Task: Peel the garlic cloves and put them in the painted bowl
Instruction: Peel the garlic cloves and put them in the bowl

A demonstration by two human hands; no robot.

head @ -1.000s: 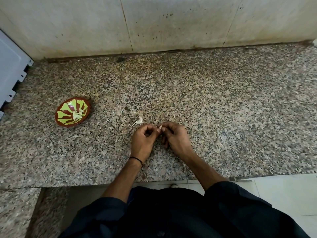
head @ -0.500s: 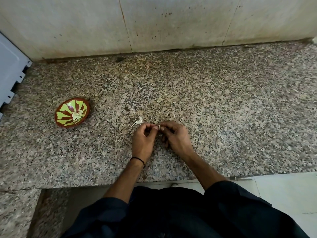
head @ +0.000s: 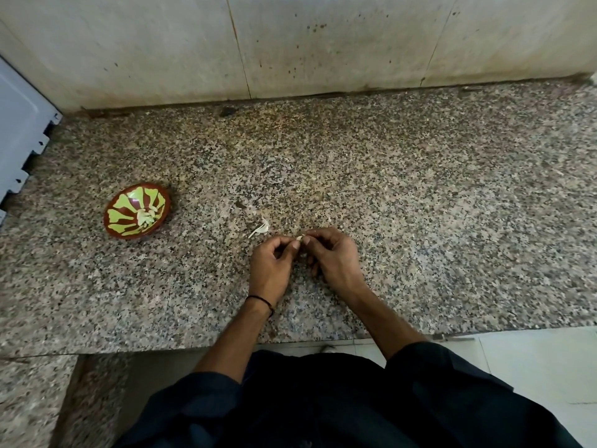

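Left hand and right hand each pinched one garlic clove in a narrow grip over the desk, well apart from the painted bowl; slippery skin could let it drop.

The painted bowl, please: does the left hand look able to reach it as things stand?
Probably yes. Only bare counter lies between the left hand and the painted bowl; the skin scrap sits off that line. It and the right hand are pinching a garlic clove, though.
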